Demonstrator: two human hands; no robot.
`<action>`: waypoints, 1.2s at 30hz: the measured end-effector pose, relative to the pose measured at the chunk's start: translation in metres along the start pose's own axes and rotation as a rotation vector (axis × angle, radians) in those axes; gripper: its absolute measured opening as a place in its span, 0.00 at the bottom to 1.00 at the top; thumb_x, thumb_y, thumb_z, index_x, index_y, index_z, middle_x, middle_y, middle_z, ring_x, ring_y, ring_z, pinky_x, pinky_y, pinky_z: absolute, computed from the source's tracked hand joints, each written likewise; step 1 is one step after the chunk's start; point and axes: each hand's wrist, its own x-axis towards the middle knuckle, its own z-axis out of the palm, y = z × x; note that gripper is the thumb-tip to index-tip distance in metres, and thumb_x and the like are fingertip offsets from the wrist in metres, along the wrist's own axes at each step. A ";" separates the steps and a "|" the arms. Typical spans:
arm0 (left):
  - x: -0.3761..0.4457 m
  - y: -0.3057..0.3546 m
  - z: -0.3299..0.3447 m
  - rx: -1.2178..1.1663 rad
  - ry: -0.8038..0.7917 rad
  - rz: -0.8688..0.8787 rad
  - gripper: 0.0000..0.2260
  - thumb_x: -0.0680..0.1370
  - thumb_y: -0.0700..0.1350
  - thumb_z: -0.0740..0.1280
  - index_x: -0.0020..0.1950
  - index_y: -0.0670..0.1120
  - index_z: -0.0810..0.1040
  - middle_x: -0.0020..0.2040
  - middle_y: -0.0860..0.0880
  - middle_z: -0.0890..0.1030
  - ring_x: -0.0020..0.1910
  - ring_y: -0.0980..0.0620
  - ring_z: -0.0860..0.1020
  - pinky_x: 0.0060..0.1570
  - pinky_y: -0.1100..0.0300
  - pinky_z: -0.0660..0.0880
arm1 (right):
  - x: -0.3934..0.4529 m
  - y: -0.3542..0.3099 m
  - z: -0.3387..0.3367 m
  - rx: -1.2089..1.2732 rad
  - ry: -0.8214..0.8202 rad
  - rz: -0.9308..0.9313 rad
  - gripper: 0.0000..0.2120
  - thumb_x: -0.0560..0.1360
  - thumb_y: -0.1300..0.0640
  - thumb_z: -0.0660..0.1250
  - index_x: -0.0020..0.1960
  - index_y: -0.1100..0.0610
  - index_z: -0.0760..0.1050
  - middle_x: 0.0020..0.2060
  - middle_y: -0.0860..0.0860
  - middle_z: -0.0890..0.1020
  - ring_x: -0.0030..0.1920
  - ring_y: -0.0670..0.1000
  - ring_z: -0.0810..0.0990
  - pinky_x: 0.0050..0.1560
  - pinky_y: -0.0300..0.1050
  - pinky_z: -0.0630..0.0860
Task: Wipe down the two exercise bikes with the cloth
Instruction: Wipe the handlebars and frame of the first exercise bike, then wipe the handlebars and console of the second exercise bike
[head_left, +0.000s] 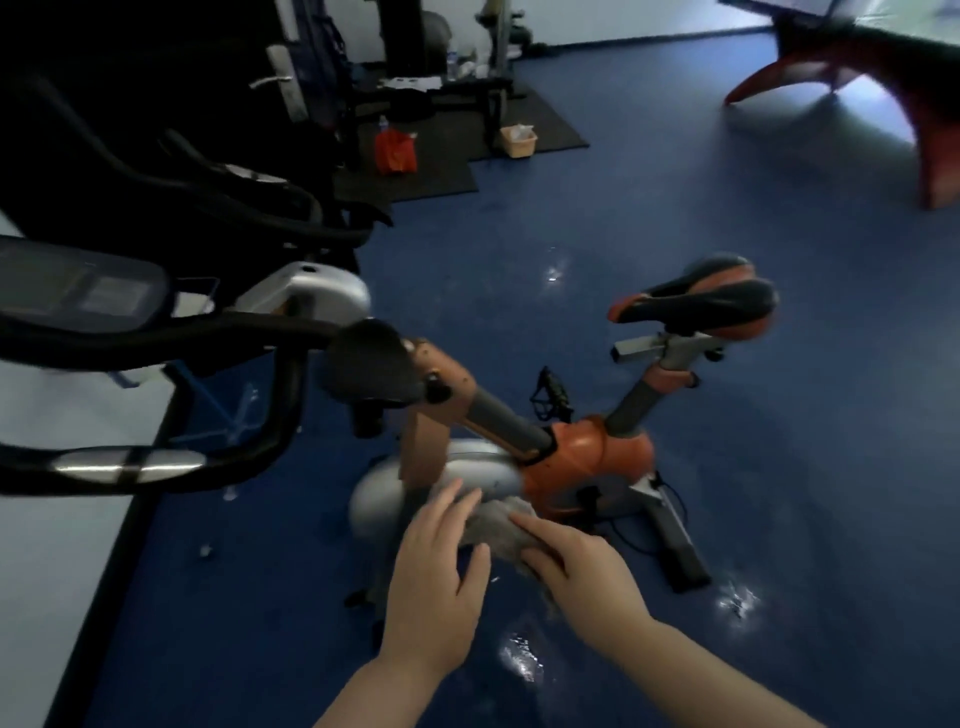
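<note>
risk 1: cloth (501, 525) is bunched and small under the palms; could slide off the curved silver flywheel cover (415, 488) and drop to the floor (675, 208).
risk 2: shiny patches on the floor near the bike base, possibly wet; a slip hazard when stepping round.
risk 3: thin black cable (631, 540) lies by the rear foot; a snag is likely if the wipe runs low.
risk 4: black handlebar of the second bike (156, 332) juts in from the frame's left edge, near head and shoulder; a bump is likely when leaning in.
cloth look: grey, crumpled, blurred; mostly hidden by the hands, wet or dry cannot be told.
cloth place: on the lower front of the orange bike (597, 457), touching the silver cover, near the floor.
left hand (436, 566): fingers spread, flat, pressed on the cover and the cloth's near side; not gripping.
right hand (576, 566): fingers together, laid over the cloth, pressing down; thumb hidden, so a clamp cannot be told.
orange bike: upright mid-floor, black and orange saddle (696, 304) toward the frame's right edge.
second bike: black and silver, just beside the orange one; no cloth on it.
step, judged: wiping the orange bike's flywheel cover; saddle and posts probably still to do.
</note>
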 end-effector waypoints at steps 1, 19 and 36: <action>0.004 0.004 0.020 0.025 -0.086 -0.007 0.20 0.80 0.51 0.60 0.73 0.58 0.65 0.74 0.66 0.57 0.74 0.63 0.56 0.73 0.60 0.58 | -0.010 0.023 -0.012 -0.021 0.019 0.066 0.19 0.79 0.50 0.62 0.69 0.39 0.69 0.56 0.42 0.81 0.52 0.43 0.78 0.49 0.37 0.74; 0.077 0.164 0.298 0.252 -0.718 0.144 0.18 0.78 0.49 0.62 0.68 0.52 0.72 0.67 0.56 0.73 0.66 0.55 0.69 0.66 0.58 0.67 | -0.134 0.268 -0.169 0.020 0.293 0.634 0.16 0.77 0.49 0.62 0.64 0.37 0.70 0.47 0.43 0.83 0.43 0.45 0.80 0.44 0.46 0.79; 0.249 0.270 0.476 0.262 -0.820 0.058 0.17 0.77 0.50 0.61 0.66 0.54 0.73 0.65 0.56 0.74 0.63 0.54 0.72 0.63 0.56 0.70 | -0.040 0.438 -0.323 -0.061 0.007 0.674 0.17 0.74 0.49 0.60 0.62 0.39 0.69 0.51 0.42 0.82 0.49 0.46 0.79 0.46 0.45 0.78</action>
